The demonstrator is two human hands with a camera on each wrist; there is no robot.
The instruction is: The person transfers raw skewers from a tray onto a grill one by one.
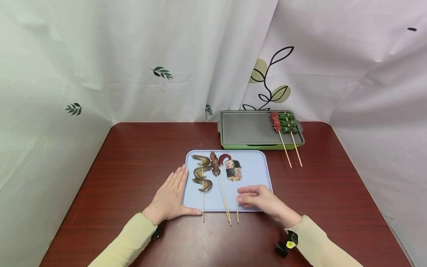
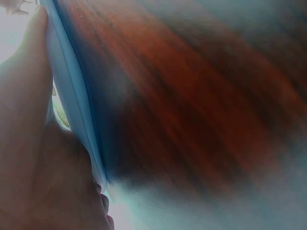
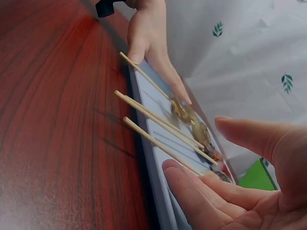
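Lying between hands (image 1: 258,198); four skewers (image 1: 234,171)

Beneath the hands (image 1: 171,194), dark reddish-brown wood-grained tabletop (image 1: 143,155), rounded at its far corners, with a pale sheen (image 1: 213,256) on the near side. Beyond the hands, pale cloth (image 1: 133,44) hanging in folds, printed with green leaf sprigs (image 1: 162,72) and, past the right hand (image 1: 259,198), a black-lined vine (image 1: 281,94). To either side, more creased cloth.
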